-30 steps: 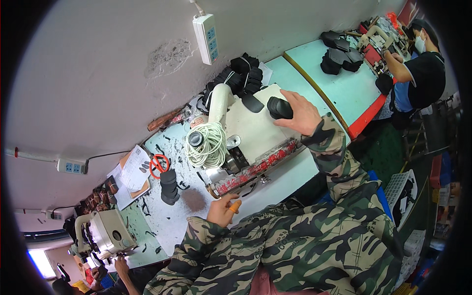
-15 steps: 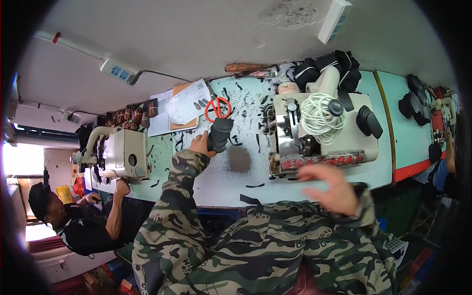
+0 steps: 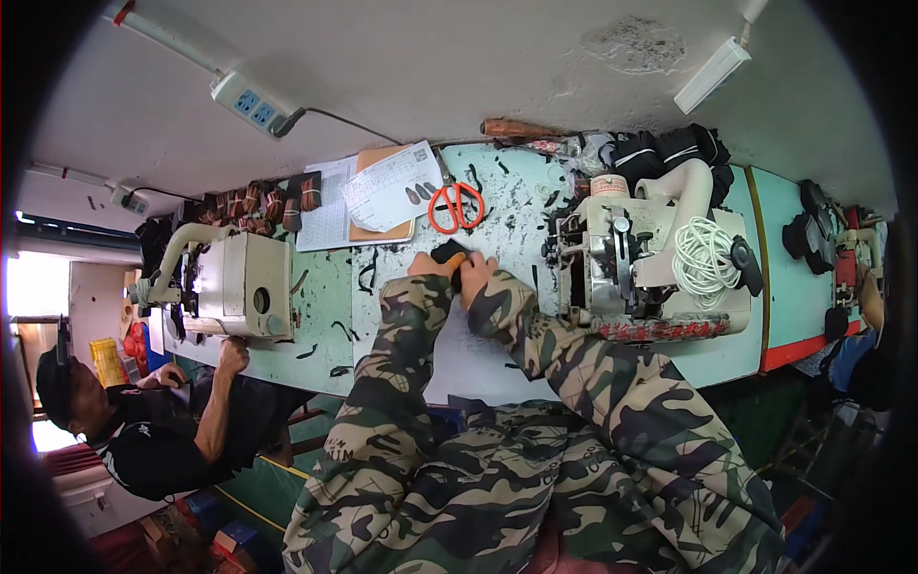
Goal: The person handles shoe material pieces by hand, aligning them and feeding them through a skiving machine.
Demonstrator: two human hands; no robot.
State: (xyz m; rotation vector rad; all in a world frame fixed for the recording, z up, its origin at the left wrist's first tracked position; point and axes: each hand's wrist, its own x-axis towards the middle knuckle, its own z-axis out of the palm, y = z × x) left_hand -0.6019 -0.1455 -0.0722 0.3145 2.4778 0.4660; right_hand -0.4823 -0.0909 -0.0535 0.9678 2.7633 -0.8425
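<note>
Above the white tabletop my two hands meet around a small stack of dark fabric-like pieces. My left hand is closed on the stack from the left, with a bit of orange showing at its thumb. From the right, my right hand presses its closed fingers against the same pieces; the hands and sleeves hide much of the stack. Just beyond lie scissors with orange handles, beside printed sheets on a brown folder.
Right of my hands stands a cream machine with a coil of white cord on it. Another cream machine is on the left, where a person in black sits. Black scraps litter the table. Another person works far right.
My right hand has swung left from in front of the machine to join my left hand. The dark stack, held upright by my left hand before, is now between both hands.
</note>
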